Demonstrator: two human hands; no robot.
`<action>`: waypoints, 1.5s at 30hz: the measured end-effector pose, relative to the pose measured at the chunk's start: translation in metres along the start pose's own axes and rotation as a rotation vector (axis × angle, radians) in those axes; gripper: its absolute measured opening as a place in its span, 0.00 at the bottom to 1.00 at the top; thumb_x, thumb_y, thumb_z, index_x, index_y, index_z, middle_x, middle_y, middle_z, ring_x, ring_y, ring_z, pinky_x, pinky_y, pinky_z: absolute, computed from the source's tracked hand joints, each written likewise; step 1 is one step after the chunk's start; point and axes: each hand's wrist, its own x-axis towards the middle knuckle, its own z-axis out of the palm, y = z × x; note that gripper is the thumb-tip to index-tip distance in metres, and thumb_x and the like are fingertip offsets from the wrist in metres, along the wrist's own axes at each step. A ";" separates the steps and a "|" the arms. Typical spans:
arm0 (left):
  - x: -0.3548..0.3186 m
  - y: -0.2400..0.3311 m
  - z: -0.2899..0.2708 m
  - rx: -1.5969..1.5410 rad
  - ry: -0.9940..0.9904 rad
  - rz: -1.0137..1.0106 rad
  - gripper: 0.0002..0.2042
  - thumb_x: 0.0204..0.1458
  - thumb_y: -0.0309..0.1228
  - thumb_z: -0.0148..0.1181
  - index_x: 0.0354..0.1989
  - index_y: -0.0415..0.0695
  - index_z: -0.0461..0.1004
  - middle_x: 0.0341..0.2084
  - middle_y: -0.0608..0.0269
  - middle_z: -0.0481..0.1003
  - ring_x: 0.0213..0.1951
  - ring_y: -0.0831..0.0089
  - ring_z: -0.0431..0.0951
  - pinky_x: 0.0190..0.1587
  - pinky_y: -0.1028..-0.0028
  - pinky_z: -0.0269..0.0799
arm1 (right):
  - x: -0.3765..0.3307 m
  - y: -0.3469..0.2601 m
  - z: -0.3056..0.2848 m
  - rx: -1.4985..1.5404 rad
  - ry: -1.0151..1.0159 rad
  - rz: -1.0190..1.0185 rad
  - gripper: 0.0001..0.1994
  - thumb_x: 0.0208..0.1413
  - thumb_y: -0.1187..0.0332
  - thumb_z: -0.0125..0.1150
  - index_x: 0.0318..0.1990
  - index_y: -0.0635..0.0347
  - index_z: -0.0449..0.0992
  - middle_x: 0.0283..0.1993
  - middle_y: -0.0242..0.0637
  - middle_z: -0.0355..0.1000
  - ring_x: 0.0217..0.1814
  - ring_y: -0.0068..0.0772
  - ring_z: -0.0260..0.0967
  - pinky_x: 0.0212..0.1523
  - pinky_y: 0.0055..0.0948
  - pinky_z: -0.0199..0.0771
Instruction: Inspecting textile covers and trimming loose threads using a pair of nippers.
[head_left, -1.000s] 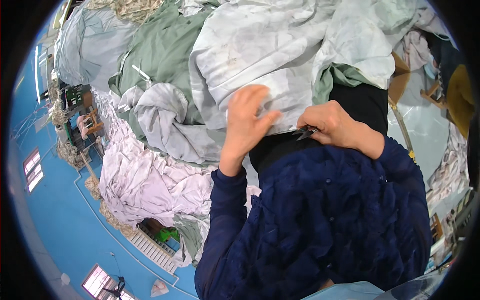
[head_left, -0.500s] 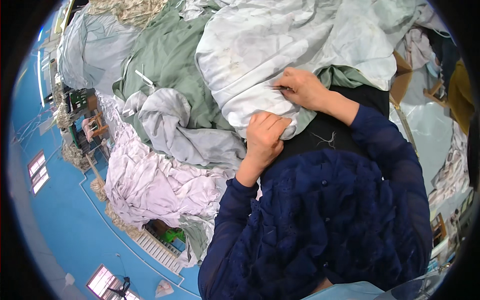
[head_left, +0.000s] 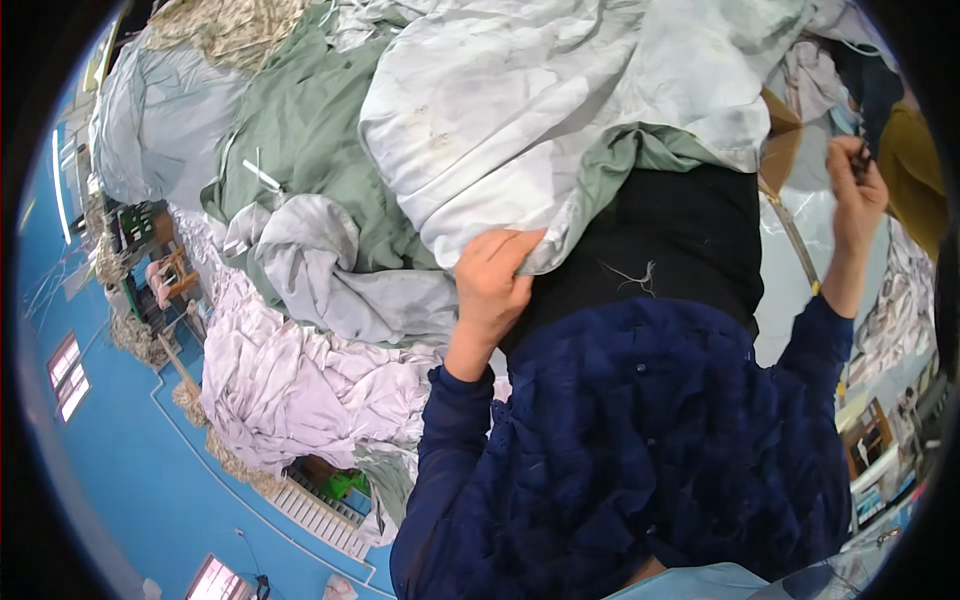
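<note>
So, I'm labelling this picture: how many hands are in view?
2: the left hand grips the lower edge of the white cloth; the right hand is raised at right, holding a small dark tool. Others may be hidden.

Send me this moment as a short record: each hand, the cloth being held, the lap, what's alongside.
Left hand: gripping the white cloth by its near edge
Right hand: raised off to the right, apart from that cloth, holding a small dark tool, type unclear
White cloth: creased, green underside showing along one edge
Lap: black fabric with loose pale threads
Alongside, left: green cloth, pale pink cloth, heaped
</note>
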 end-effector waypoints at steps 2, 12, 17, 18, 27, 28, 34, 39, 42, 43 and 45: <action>-0.001 -0.002 -0.001 -0.133 0.030 -0.114 0.17 0.35 0.18 0.55 0.37 0.41 0.79 0.24 0.57 0.74 0.28 0.56 0.74 0.33 0.65 0.70 | 0.002 0.043 -0.062 -0.300 0.106 0.025 0.10 0.60 0.71 0.59 0.47 0.63 0.77 0.37 0.25 0.74 0.35 0.15 0.67 0.35 0.15 0.66; 0.012 -0.005 -0.010 -0.123 0.032 -0.164 0.20 0.36 0.15 0.50 0.40 0.39 0.78 0.23 0.54 0.73 0.23 0.61 0.72 0.28 0.70 0.67 | -0.050 -0.082 0.107 0.197 -0.898 0.104 0.24 0.43 0.77 0.69 0.53 0.56 0.76 0.55 0.34 0.70 0.31 0.18 0.68 0.31 0.19 0.67; 0.015 -0.002 -0.007 -0.101 -0.011 -0.188 0.21 0.35 0.15 0.49 0.40 0.39 0.78 0.26 0.54 0.75 0.25 0.61 0.74 0.30 0.71 0.69 | -0.061 -0.067 0.138 0.255 -1.229 0.027 0.11 0.44 0.79 0.66 0.37 0.62 0.77 0.34 0.36 0.72 0.30 0.29 0.69 0.31 0.24 0.68; 0.012 -0.004 -0.005 -0.104 -0.014 -0.184 0.21 0.35 0.15 0.49 0.40 0.39 0.78 0.26 0.54 0.75 0.25 0.61 0.74 0.30 0.71 0.69 | -0.063 -0.069 0.135 0.253 -1.224 0.030 0.11 0.44 0.79 0.66 0.37 0.62 0.77 0.34 0.36 0.72 0.30 0.29 0.69 0.31 0.24 0.68; 0.008 -0.009 -0.006 -0.176 0.029 -0.189 0.20 0.36 0.16 0.49 0.41 0.38 0.78 0.30 0.52 0.77 0.31 0.60 0.78 0.37 0.73 0.72 | -0.019 -0.005 -0.030 -0.157 -0.201 0.226 0.04 0.61 0.71 0.57 0.38 0.59 0.75 0.28 0.16 0.64 0.27 0.08 0.54 0.27 0.12 0.51; 0.012 -0.012 -0.006 -0.196 0.016 -0.195 0.18 0.39 0.15 0.50 0.41 0.37 0.78 0.31 0.53 0.78 0.33 0.63 0.79 0.39 0.75 0.71 | -0.015 0.007 -0.058 -0.266 -0.150 0.273 0.04 0.62 0.71 0.56 0.38 0.60 0.76 0.30 0.17 0.66 0.28 0.07 0.54 0.28 0.11 0.51; 0.018 -0.010 -0.007 -0.189 0.022 -0.226 0.16 0.43 0.15 0.51 0.41 0.37 0.78 0.33 0.53 0.79 0.36 0.66 0.79 0.42 0.75 0.71 | -0.026 0.037 -0.039 -0.676 -0.053 0.076 0.16 0.54 0.78 0.60 0.51 0.59 0.75 0.45 0.33 0.75 0.32 0.20 0.67 0.34 0.22 0.69; 0.017 -0.013 -0.005 -0.134 0.001 -0.195 0.19 0.38 0.16 0.49 0.40 0.38 0.77 0.27 0.52 0.75 0.29 0.60 0.76 0.36 0.73 0.70 | -0.064 -0.077 0.096 0.118 -0.788 0.136 0.21 0.44 0.77 0.69 0.49 0.60 0.76 0.48 0.32 0.71 0.32 0.19 0.70 0.32 0.20 0.69; 0.024 -0.012 -0.004 -0.153 -0.004 -0.161 0.19 0.38 0.16 0.49 0.41 0.38 0.78 0.28 0.52 0.75 0.30 0.61 0.76 0.36 0.73 0.70 | -0.078 -0.065 0.131 0.162 -1.044 0.000 0.11 0.47 0.72 0.69 0.38 0.62 0.77 0.34 0.36 0.71 0.32 0.32 0.69 0.32 0.27 0.69; 0.024 -0.012 -0.004 -0.156 -0.002 -0.155 0.19 0.38 0.16 0.49 0.41 0.38 0.78 0.28 0.52 0.75 0.30 0.61 0.76 0.36 0.73 0.70 | -0.076 -0.068 0.132 0.213 -1.081 0.054 0.08 0.47 0.73 0.67 0.35 0.63 0.76 0.32 0.36 0.71 0.32 0.33 0.69 0.32 0.28 0.69; 0.024 -0.016 -0.002 -0.148 0.015 -0.165 0.20 0.38 0.16 0.48 0.42 0.38 0.78 0.29 0.52 0.76 0.31 0.62 0.77 0.37 0.74 0.70 | -0.073 -0.071 0.125 0.253 -1.109 0.110 0.05 0.48 0.75 0.66 0.31 0.63 0.75 0.30 0.37 0.70 0.32 0.35 0.69 0.33 0.29 0.69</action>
